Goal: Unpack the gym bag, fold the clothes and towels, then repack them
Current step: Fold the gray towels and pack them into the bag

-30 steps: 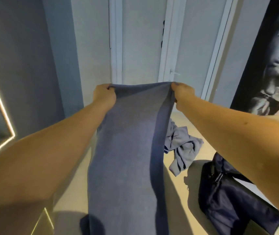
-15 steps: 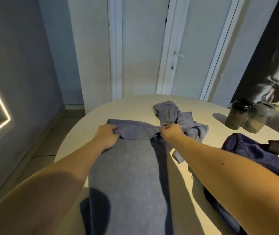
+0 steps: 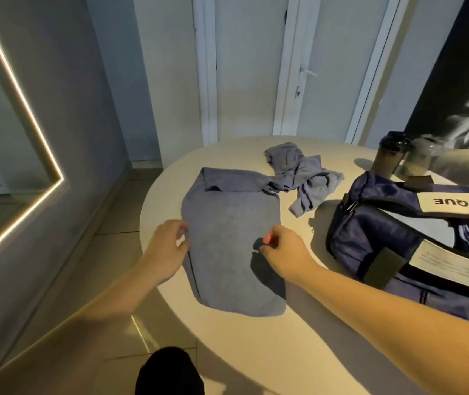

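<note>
Towel [image 3: 232, 220] flat; left hand [image 3: 167, 252] at edge, right hand [image 3: 284, 253] over.

The towel [image 3: 232, 240] lies flat on the round table [image 3: 227, 346] in front of me, its far end folded back over itself. My left hand [image 3: 167, 248] sits at the towel's left edge, fingers loosely curled, with bare table showing between thumb and fingers. My right hand [image 3: 283, 252] hangs just over the towel's right side, fingers curled loosely, its shadow on the cloth. A crumpled garment [image 3: 304, 178] touches the towel's far right corner. The gym bag [image 3: 381, 235] stands open to my right, two bottles [image 3: 391, 158] behind it.
</note>
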